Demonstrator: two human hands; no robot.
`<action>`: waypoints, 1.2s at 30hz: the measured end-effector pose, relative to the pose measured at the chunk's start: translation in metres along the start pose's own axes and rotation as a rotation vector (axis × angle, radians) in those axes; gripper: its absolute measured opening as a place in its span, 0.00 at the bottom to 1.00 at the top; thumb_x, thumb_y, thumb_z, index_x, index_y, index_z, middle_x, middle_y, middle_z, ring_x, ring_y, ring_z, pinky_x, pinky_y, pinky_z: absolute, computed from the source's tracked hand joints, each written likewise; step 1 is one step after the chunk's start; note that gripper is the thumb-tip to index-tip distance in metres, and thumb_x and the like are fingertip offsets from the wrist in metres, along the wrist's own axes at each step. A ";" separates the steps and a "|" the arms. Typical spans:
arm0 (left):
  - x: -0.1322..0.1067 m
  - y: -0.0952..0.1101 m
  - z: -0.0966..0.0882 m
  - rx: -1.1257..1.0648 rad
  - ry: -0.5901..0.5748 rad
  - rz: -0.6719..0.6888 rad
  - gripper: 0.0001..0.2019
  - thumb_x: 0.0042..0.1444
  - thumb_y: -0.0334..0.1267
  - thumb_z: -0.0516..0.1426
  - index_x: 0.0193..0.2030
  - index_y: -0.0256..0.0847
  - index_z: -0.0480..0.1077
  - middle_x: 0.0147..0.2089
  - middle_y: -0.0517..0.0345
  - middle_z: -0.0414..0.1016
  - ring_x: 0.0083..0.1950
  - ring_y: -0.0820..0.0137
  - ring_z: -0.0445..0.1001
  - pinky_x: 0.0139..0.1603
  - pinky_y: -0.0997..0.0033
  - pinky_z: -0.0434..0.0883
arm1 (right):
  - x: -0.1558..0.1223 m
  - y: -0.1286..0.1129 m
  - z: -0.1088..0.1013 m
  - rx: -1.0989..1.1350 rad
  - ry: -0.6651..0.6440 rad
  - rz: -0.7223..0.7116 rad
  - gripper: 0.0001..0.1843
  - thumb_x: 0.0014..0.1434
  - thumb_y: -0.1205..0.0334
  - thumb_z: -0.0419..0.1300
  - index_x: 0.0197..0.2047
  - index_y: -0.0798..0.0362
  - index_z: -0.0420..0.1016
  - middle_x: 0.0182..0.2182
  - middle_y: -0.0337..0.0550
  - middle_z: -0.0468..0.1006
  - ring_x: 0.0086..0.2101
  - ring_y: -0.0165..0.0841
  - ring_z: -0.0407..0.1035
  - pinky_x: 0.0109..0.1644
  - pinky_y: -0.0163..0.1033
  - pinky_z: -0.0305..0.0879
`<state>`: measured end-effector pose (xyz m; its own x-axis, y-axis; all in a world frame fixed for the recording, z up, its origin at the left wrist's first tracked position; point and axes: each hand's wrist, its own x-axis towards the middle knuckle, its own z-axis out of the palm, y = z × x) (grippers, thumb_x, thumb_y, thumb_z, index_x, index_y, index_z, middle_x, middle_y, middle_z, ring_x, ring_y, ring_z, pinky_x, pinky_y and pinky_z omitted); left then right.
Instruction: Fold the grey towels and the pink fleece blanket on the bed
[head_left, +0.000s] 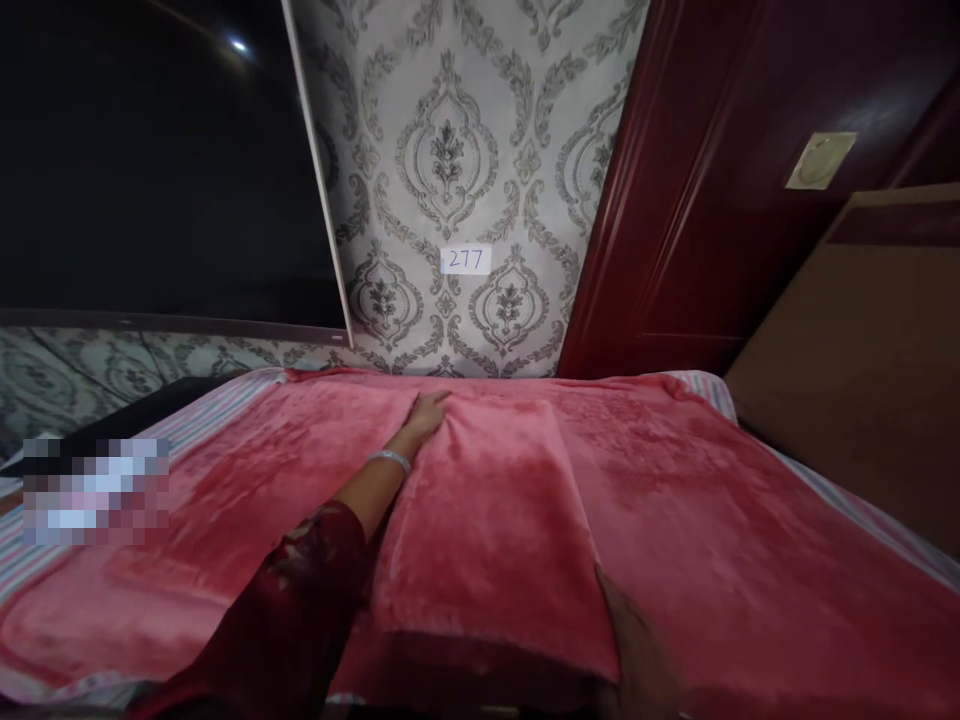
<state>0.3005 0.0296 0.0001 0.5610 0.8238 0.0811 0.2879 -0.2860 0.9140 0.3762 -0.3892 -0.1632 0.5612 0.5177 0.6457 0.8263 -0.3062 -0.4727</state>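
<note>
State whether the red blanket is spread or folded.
Spread: the red blanket covers the bed, with one doubled strip up its middle by the left hand.

A person wears a dark maroon floral-print sleeve (300,600) that stops short of the wrist, with a silver bangle (390,460) on the bare left forearm (367,495).

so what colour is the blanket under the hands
The plush blanket is a solid deep pinkish red, showing best in the head view.

From my screen I can read just one thing: "277", handwritten in blue on a small white label (466,259) stuck to the patterned wallpaper (450,130), just beside the dark red door (645,200).
</note>
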 end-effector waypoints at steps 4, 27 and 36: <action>-0.003 -0.002 -0.005 0.081 0.017 -0.015 0.28 0.52 0.30 0.59 0.62 0.38 0.74 0.66 0.48 0.73 0.73 0.57 0.61 0.74 0.59 0.56 | -0.001 0.002 0.004 -0.027 0.037 -0.026 0.45 0.55 0.64 0.51 0.77 0.41 0.51 0.56 0.48 0.76 0.53 0.53 0.71 0.56 0.59 0.69; -0.212 -0.021 -0.038 0.007 -0.086 0.084 0.37 0.49 0.35 0.65 0.69 0.46 0.66 0.72 0.51 0.65 0.74 0.55 0.60 0.75 0.55 0.55 | 0.016 -0.022 -0.027 0.026 -0.047 -0.023 0.46 0.47 0.70 0.50 0.72 0.50 0.59 0.53 0.51 0.75 0.51 0.48 0.68 0.56 0.55 0.64; -0.204 -0.023 -0.045 0.153 -0.089 0.050 0.32 0.44 0.29 0.61 0.60 0.44 0.75 0.62 0.47 0.75 0.67 0.54 0.68 0.74 0.53 0.57 | 0.017 -0.026 -0.027 0.043 -0.075 -0.062 0.49 0.45 0.73 0.50 0.72 0.45 0.62 0.54 0.47 0.75 0.54 0.46 0.68 0.61 0.56 0.64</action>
<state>0.1449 -0.1098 -0.0193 0.6425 0.7618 0.0831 0.3687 -0.4024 0.8379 0.3649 -0.3937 -0.1239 0.5025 0.5937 0.6285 0.8557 -0.2377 -0.4596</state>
